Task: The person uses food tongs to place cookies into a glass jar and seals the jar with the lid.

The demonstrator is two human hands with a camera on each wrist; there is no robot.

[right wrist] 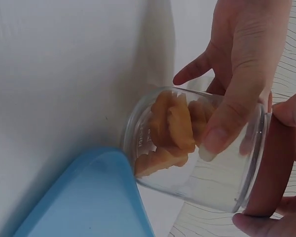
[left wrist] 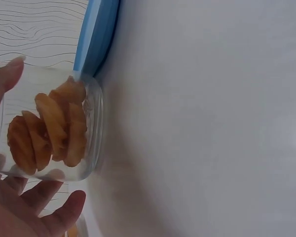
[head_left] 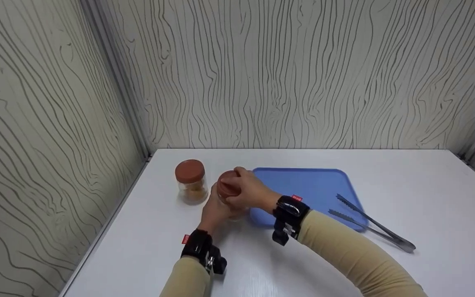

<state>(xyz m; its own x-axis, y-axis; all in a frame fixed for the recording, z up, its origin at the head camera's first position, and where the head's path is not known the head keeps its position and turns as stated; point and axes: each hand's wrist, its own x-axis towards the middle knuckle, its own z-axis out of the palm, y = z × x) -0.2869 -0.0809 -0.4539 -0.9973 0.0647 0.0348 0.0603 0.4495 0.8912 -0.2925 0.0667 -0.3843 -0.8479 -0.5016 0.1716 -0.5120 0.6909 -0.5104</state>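
A clear jar with a reddish-brown lid stands upright by the near-left edge of the blue tray. Through its wall show several golden-brown, ridged snack pieces. My left hand grips the jar's body, thumb on one side and fingers on the other. From above, my right hand holds the lid, its thumb and fingers round the rim. The lid sits on the jar's mouth. Part of it is hidden under the right hand in the head view.
A second lidded jar, with similar golden pieces low inside, stands to the left. Metal tongs lie spread across the tray's right edge, handle end on the white table. Wood-grain panels rise behind and at the left.
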